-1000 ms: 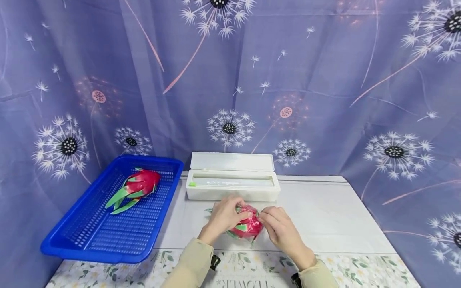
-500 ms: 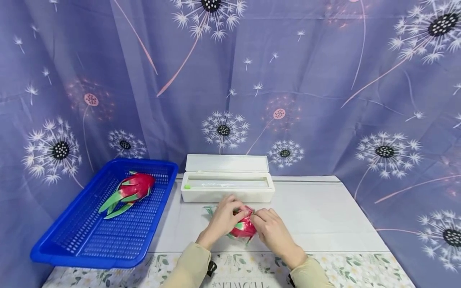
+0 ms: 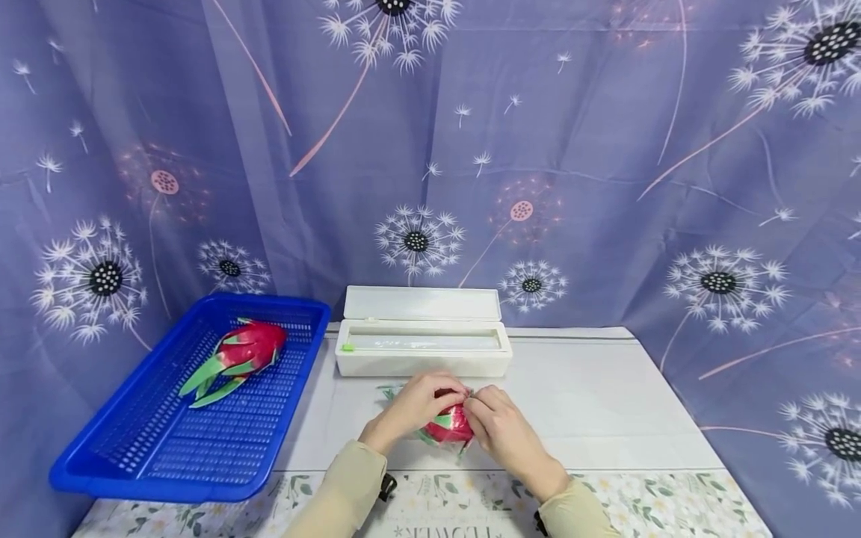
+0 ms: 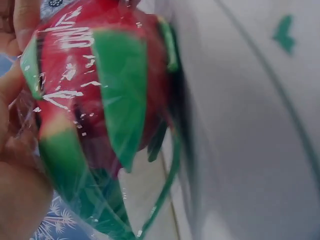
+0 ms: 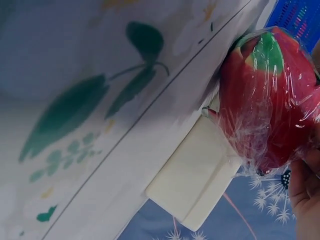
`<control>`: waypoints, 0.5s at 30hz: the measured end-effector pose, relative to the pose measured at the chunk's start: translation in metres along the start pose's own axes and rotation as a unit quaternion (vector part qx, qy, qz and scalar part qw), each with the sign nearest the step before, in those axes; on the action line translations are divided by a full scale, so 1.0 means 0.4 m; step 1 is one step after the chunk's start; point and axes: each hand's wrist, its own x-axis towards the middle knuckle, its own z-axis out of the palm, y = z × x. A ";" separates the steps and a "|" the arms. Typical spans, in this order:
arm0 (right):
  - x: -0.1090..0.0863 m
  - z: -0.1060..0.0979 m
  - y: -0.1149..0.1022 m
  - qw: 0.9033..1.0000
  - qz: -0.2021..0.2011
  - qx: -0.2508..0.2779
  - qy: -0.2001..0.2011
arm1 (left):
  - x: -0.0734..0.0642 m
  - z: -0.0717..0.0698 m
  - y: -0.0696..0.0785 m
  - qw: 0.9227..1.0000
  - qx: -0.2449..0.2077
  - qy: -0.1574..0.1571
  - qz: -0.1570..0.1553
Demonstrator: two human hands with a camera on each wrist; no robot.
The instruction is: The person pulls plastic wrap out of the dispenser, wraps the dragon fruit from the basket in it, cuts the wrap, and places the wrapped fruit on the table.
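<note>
A red dragon fruit (image 3: 449, 427) with green scales lies on the white tabletop, wrapped in clear plastic wrap (image 5: 250, 142). From the left and above, my left hand (image 3: 413, 407) holds the wrapped fruit, fingers bent over its top. My right hand (image 3: 507, 433) pinches the plastic wrap at the fruit's right end, its fingertips close to the left hand's. Shiny creases of film cover the red skin and long green scales (image 4: 120, 85) in the left wrist view. The fingers partly hide the fruit's top.
Just behind the hands stands a white cling film dispenser (image 3: 424, 364), its lid (image 3: 422, 303) raised. A blue plastic basket (image 3: 195, 489) at the left holds another dragon fruit (image 3: 250, 350). A floral cloth (image 3: 646, 497) covers the front edge; a purple curtain (image 3: 578, 224) hangs behind.
The left hand has shifted slightly over the fruit's top, closer to the right fingertips. The right hand stays at the film on the right end. The head view has swung slightly right.
</note>
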 end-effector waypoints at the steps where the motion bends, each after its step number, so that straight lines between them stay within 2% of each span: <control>1: 0.001 0.000 0.000 1.000 0.002 0.002 -0.001 | 0.004 -0.002 0.002 1.000 -0.003 -0.004 -0.011; 4: 0.000 0.000 0.002 1.000 0.006 0.005 -0.003 | 0.017 -0.003 0.007 0.999 -0.013 -0.014 -0.047; 9: -0.003 -0.001 0.004 1.000 0.016 0.015 -0.014 | 0.033 0.000 0.005 0.992 -0.054 -0.018 -0.109; 12: -0.005 -0.001 0.005 0.999 0.023 0.020 -0.014 | 0.039 -0.003 0.001 0.990 -0.057 -0.027 -0.123; 15: -0.004 -0.001 0.007 0.999 0.024 0.025 -0.011 | 0.050 -0.011 -0.003 0.989 -0.057 -0.052 -0.125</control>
